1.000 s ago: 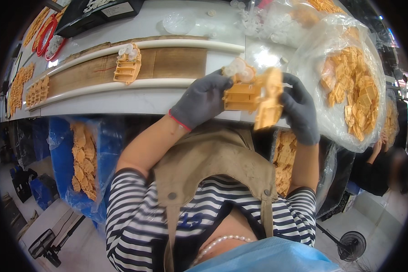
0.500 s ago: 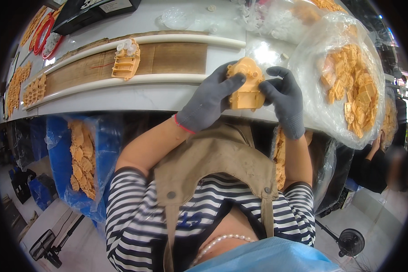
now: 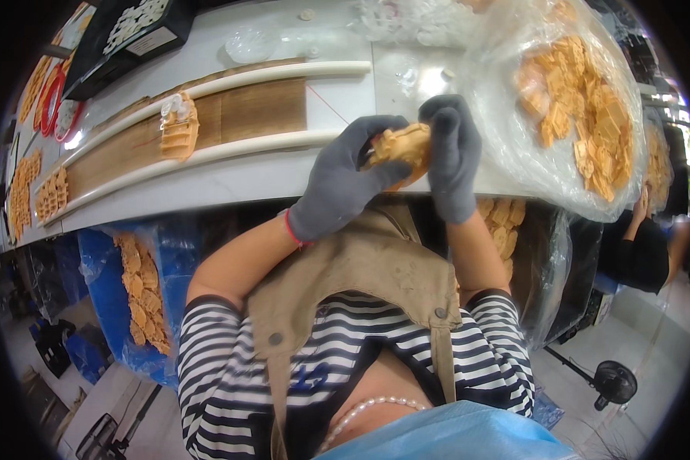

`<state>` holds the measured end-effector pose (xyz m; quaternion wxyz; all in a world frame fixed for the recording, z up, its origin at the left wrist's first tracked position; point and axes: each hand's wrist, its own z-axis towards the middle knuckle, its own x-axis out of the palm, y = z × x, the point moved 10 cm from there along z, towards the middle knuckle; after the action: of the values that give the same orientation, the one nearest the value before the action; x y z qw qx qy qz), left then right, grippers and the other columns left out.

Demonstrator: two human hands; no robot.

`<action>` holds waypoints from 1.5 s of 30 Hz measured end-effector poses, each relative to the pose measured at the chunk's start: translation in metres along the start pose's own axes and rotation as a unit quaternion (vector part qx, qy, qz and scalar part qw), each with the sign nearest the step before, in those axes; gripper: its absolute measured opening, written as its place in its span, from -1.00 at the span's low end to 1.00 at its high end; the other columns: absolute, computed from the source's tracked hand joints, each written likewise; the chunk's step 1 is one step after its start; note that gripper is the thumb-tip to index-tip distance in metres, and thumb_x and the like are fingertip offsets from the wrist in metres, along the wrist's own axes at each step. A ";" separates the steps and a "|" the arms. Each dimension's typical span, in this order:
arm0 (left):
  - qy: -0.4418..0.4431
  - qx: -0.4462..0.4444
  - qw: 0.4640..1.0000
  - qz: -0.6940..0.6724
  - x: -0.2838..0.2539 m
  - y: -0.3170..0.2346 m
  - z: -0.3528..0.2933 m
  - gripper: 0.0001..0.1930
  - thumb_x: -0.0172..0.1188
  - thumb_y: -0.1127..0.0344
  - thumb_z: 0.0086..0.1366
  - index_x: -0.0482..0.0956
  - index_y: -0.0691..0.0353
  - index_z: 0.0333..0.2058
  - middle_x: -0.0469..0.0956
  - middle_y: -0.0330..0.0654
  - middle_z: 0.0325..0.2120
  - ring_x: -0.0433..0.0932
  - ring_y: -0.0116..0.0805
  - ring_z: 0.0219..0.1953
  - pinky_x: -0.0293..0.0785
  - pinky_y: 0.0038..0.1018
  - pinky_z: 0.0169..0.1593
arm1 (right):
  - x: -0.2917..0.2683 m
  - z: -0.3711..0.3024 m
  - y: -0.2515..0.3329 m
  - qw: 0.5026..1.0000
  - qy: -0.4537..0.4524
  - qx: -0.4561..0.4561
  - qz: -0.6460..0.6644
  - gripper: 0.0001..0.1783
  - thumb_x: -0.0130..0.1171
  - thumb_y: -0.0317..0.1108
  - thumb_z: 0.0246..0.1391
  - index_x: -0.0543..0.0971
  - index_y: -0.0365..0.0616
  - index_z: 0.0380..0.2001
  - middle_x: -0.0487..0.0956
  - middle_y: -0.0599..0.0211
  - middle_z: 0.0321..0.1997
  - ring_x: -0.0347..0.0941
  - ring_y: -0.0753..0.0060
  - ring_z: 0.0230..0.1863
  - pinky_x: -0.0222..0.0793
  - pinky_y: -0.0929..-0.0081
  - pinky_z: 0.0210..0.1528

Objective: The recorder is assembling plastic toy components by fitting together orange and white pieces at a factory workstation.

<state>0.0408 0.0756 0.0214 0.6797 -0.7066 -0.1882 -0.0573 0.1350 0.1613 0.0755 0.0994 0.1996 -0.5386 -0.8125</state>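
An orange moulded plastic part [image 3: 408, 147], shaped like a small housing, is held up over the near edge of the table, tilted so that its edge faces me. My left hand [image 3: 345, 176], in a grey glove, is closed round its left side with the thumb across the near face. Against its right side presses my grey-gloved right hand [image 3: 454, 157], fingers bent and held together; its fingertips are partly hidden. Left of my hands, a similar orange part [image 3: 179, 132] with white round pieces at its top lies across two white rails [image 3: 245, 147].
A clear plastic bag [image 3: 498, 146] full of orange parts lies at the right. A brown strip [image 3: 261, 106] runs between the rails. At the back left stand a black bin [image 3: 84, 73] of white pieces and red-rimmed baskets [image 3: 50, 103]. A blue-lined container [image 3: 103, 287] stands below the table.
The orange part has turned from showing its broad face to edge-on. My right hand has closed in against its side. The view has shifted, moving the table's things leftward.
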 end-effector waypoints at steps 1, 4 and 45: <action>0.008 0.016 1.000 -0.001 0.003 -0.001 0.000 -0.52 0.20 0.48 0.22 0.30 0.31 0.11 0.44 -0.17 -0.06 0.41 -0.49 -0.03 0.40 -0.54 0.04 | 0.001 0.000 0.008 1.000 -0.011 -0.007 -0.015 -0.60 -0.03 -0.10 0.23 0.43 -0.26 -0.46 0.39 0.36 -0.54 0.27 0.56 -0.47 0.25 0.59 -0.37; 0.022 0.033 0.999 0.034 0.008 -0.007 -0.006 -0.52 0.23 0.51 0.19 0.33 0.30 0.08 0.46 -0.16 -0.06 0.45 -0.48 -0.07 0.45 -0.54 -0.03 | -0.004 -0.007 0.006 0.999 -0.030 0.012 0.016 -0.61 -0.03 -0.15 0.22 0.42 -0.27 -0.53 0.36 0.36 -0.60 0.24 0.56 -0.51 0.21 0.55 -0.43; -0.023 0.090 0.962 -0.257 -0.026 -0.023 -0.007 -0.32 0.18 0.25 0.27 0.06 0.18 0.28 0.41 -0.15 -0.04 0.40 -0.41 0.00 0.33 -0.43 0.12 | 0.031 -0.034 -0.029 0.968 0.113 0.124 0.186 -0.20 0.27 0.09 -0.11 0.34 -0.20 0.09 0.46 0.29 -0.04 0.42 0.33 -0.04 0.34 0.41 0.02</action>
<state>0.0098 0.0636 0.0345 0.6987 -0.5712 -0.3833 -0.1962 0.1237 0.1331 0.0309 0.2833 0.1971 -0.6477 -0.6792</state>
